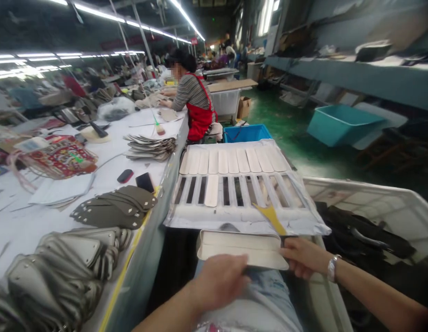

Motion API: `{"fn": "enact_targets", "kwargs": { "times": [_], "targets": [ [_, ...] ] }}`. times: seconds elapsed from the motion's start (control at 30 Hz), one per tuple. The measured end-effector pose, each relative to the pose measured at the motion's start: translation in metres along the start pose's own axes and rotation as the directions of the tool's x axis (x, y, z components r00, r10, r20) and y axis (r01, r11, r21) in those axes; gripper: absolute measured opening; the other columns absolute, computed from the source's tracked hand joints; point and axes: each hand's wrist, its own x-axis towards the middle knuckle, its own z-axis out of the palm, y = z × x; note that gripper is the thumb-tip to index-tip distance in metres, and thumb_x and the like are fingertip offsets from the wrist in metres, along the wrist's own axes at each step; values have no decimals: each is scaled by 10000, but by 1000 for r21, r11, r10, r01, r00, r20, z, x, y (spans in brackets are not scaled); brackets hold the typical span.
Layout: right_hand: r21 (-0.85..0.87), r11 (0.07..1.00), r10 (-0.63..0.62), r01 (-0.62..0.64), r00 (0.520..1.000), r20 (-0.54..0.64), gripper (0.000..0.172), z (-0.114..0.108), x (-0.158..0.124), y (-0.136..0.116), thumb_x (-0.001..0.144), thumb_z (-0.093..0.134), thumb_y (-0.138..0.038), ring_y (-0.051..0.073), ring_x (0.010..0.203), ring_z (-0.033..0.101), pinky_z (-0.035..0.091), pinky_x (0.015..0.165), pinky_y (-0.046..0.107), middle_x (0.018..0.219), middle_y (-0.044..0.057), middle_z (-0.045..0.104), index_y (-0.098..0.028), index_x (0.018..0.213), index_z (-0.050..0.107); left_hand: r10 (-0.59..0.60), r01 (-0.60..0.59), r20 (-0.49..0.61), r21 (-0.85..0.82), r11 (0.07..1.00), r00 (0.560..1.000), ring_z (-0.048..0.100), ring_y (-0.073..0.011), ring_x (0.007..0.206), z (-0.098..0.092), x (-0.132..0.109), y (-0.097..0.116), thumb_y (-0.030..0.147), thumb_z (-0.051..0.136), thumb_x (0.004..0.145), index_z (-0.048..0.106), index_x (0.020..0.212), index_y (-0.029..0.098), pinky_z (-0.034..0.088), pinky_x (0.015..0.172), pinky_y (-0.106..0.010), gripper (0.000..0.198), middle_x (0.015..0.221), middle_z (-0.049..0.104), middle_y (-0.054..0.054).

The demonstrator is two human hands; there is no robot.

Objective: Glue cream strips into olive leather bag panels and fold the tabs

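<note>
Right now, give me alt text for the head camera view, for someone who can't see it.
A person's right hand holds the end of a pale, round-cornered piece over their lap, the blurred left hand at its near edge. Beyond, similar pale strips and a yellow tool lie on a white slotted board; at left, grey pieces are stacked on a table.

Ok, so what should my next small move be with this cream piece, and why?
If it's ready, I'd probably lift the cream piece onto the rack, beside the lone strip in the near row. The left hand and right hand are both at the piece, similar strips line the far row, and slots beside the lone strip are uncovered.
</note>
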Motion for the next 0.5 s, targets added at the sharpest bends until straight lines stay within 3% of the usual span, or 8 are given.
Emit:
{"fn": "enact_targets", "kwargs": {
  "times": [0.03, 0.07, 0.1, 0.13, 0.23, 0.3, 0.4, 0.5],
  "targets": [
    [17, 1000, 5, -6, 1000, 18, 331, -1, 1, 0, 793, 547, -467, 100, 427, 581, 437, 344, 163, 569, 16, 611, -173, 702, 427, -239, 229, -173, -74, 971, 956, 578, -195, 875, -7, -10, -14, 413, 348, 894, 453, 1146, 208, 445, 807, -325, 342, 941, 620, -72],
    [42, 999, 7, -9, 999, 41, 313, -2, 1, 0, 797, 548, -448, 98, 429, 579, 437, 347, 161, 567, 13, 607, -173, 714, 424, -484, 445, -296, -190, 875, 824, 572, -177, 784, -12, -17, -29, 424, 363, 884, 467, 1075, 196, 457, 739, -304, 315, 835, 597, -47],
    [66, 998, 0, -4, 998, 59, 295, -3, 1, 0, 800, 549, -431, 93, 427, 573, 434, 348, 157, 559, 6, 601, -174, 730, 423, -634, 547, -278, -331, 769, 722, 549, -156, 692, -16, -21, -45, 441, 405, 861, 459, 1032, 190, 458, 652, -276, 308, 744, 554, -12],
    [87, 996, -8, 1, 997, 72, 280, -4, 2, 0, 798, 554, -419, 89, 421, 565, 430, 348, 153, 545, -2, 592, -176, 753, 423, -719, 591, -173, -457, 664, 673, 510, -132, 599, -19, -23, -59, 452, 449, 834, 451, 991, 187, 436, 561, -247, 308, 665, 497, 25],
    [116, 993, -19, 5, 992, 122, 308, -11, 4, 0, 761, 602, -409, 87, 393, 539, 430, 345, 155, 499, -33, 566, -185, 869, 420, -671, 569, 151, -680, 462, 726, 378, -74, 467, -18, -18, -89, 446, 569, 758, 437, 957, 189, 324, 422, -184, 351, 594, 356, 87],
    [119, 993, -39, 17, 982, 184, 400, -15, 7, 1, 720, 640, -414, 92, 375, 529, 441, 346, 168, 483, -47, 559, -186, 954, 408, -600, 531, 209, -731, 428, 772, 344, -60, 466, -12, -16, -97, 425, 598, 747, 430, 1008, 202, 292, 417, -171, 382, 614, 325, 93],
    [142, 985, -131, 100, 962, 238, 539, -18, 15, 3, 692, 654, -418, 99, 352, 518, 442, 334, 179, 485, -54, 565, -172, 1088, 384, -562, 516, 196, -699, 494, 803, 368, -67, 520, -8, -19, -102, 410, 556, 792, 397, 1110, 224, 310, 472, -177, 401, 645, 329, 86],
    [211, 959, -227, 187, 955, 188, 658, -16, 21, 10, 715, 616, -411, 95, 333, 496, 421, 318, 176, 484, -69, 557, -164, 1243, 310, -531, 526, 159, -528, 666, 832, 422, -96, 616, -17, -22, -109, 395, 478, 845, 354, 1224, 228, 370, 592, -218, 432, 685, 382, 65]
  ]
}}
